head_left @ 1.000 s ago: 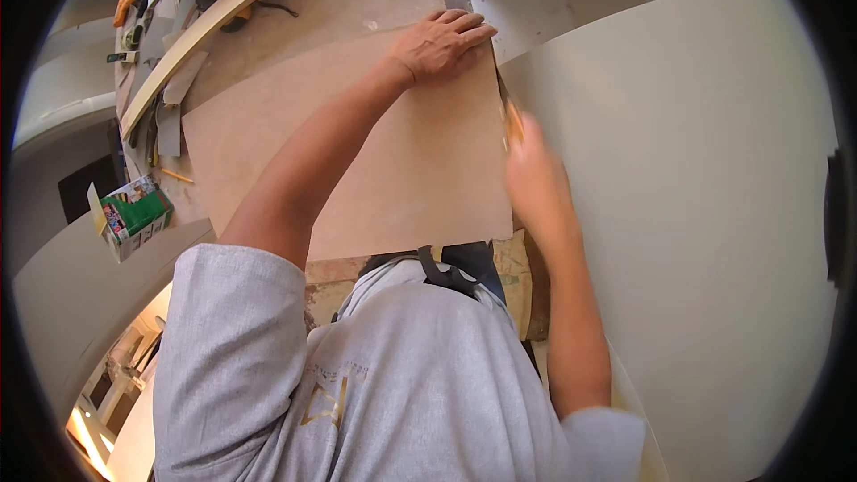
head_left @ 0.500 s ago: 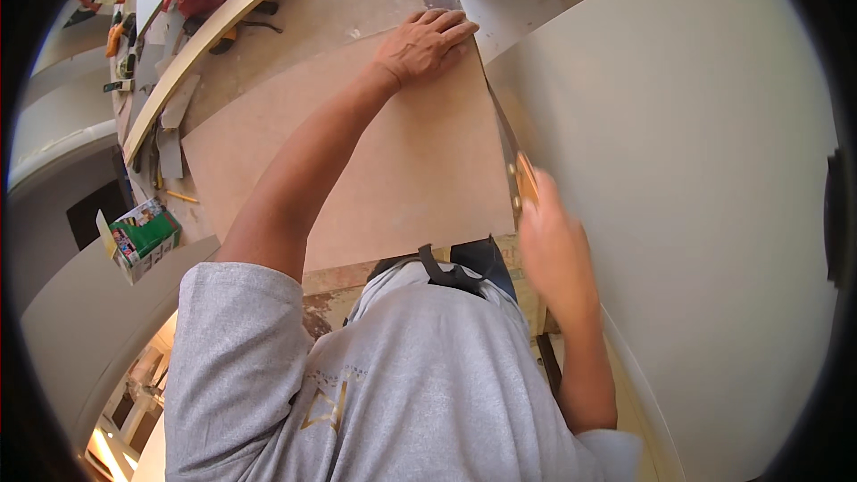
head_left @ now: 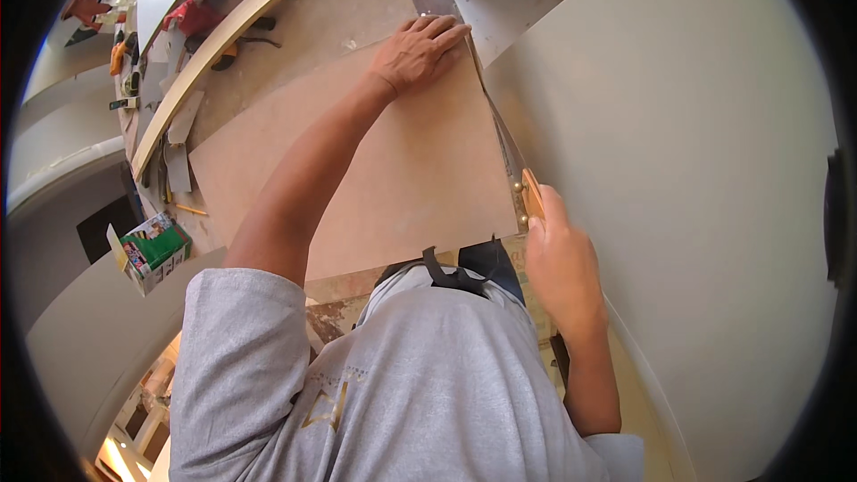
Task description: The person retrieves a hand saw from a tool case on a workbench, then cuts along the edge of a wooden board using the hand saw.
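A pinkish-tan flat board (head_left: 411, 178) lies across the work surface in front of my body. Near its far right corner, my left hand (head_left: 418, 55) presses down flat with the fingers stretched out. By the board's near right corner, my right hand (head_left: 564, 259) is wrapped round the wooden handle of a handsaw (head_left: 533, 195). Brass-coloured fasteners show on the handle. The saw's thin blade runs away from me along the board's right edge, seen almost edge-on, so its teeth cannot be made out.
A large pale panel (head_left: 687, 178) fills the right side, close beside my right hand. A curved light wooden strip (head_left: 210, 67) lies at the far left among tools and offcuts. A pencil (head_left: 190, 210) and a green-and-white box (head_left: 153, 250) are at the left.
My right hand and the saw handle have come slightly nearer my body and are less blurred. My left hand stays on the board. The whole view has shifted slightly.
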`<state>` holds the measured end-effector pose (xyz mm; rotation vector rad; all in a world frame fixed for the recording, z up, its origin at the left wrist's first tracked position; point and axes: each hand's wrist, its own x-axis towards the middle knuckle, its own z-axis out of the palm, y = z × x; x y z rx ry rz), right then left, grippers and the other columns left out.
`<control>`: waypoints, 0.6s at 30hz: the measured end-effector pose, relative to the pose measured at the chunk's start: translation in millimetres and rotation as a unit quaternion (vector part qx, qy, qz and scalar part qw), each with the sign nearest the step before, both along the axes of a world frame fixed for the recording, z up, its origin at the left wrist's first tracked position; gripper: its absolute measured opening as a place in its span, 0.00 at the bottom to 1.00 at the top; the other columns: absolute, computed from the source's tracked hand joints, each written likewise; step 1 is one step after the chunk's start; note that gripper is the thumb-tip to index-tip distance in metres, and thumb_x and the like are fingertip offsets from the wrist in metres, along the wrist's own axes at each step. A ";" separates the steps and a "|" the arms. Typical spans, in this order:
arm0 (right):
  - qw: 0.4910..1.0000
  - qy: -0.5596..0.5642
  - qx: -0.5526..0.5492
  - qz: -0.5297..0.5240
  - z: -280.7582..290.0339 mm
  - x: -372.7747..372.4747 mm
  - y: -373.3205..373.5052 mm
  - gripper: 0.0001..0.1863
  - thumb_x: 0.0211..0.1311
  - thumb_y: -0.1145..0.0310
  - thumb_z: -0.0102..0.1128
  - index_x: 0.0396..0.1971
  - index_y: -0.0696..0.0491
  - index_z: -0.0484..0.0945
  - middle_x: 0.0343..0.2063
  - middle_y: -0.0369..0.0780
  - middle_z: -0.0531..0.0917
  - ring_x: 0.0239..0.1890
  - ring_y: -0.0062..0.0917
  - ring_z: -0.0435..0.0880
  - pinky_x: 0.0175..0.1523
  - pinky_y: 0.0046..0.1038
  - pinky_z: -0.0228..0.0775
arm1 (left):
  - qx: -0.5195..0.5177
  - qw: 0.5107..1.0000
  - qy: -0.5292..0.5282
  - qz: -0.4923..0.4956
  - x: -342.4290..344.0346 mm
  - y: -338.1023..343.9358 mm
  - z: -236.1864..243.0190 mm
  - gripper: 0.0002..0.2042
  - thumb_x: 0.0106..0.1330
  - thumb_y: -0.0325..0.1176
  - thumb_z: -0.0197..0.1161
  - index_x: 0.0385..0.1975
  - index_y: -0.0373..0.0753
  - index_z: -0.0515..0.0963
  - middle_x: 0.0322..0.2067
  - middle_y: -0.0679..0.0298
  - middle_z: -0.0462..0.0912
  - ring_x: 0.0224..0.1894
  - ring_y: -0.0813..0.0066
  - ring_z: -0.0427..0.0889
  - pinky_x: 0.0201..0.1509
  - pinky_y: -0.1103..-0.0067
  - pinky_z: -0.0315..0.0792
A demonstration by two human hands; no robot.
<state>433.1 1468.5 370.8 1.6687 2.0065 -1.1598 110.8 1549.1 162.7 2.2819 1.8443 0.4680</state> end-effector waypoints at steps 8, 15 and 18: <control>0.993 0.074 0.077 0.043 -97.9 -91.8 86.1 0.19 0.79 0.65 0.49 0.61 0.59 0.73 0.43 0.63 0.85 0.48 0.63 0.84 0.53 0.59 0.74 | 0.034 0.998 0.047 -0.025 0.8 0.8 -0.6 0.25 0.78 0.44 0.57 0.74 0.57 0.71 0.68 0.59 0.76 0.70 0.55 0.74 0.74 0.61 0.67; 0.995 0.093 0.024 -0.001 -11.4 -8.1 0.4 0.19 0.79 0.65 0.50 0.62 0.58 0.69 0.37 0.61 0.87 0.42 0.62 0.87 0.47 0.60 0.77 | 0.014 1.000 0.017 -0.017 -2.1 1.5 -9.2 0.25 0.76 0.42 0.57 0.72 0.60 0.73 0.68 0.59 0.74 0.71 0.50 0.72 0.74 0.58 0.67; 1.000 0.018 0.005 -0.013 3.2 1.5 -8.8 0.19 0.79 0.65 0.51 0.63 0.57 0.68 0.38 0.62 0.87 0.43 0.61 0.87 0.47 0.59 0.76 | 0.020 1.000 0.018 -0.015 -2.1 3.2 -9.1 0.24 0.76 0.42 0.57 0.71 0.60 0.74 0.68 0.59 0.74 0.71 0.51 0.72 0.74 0.58 0.67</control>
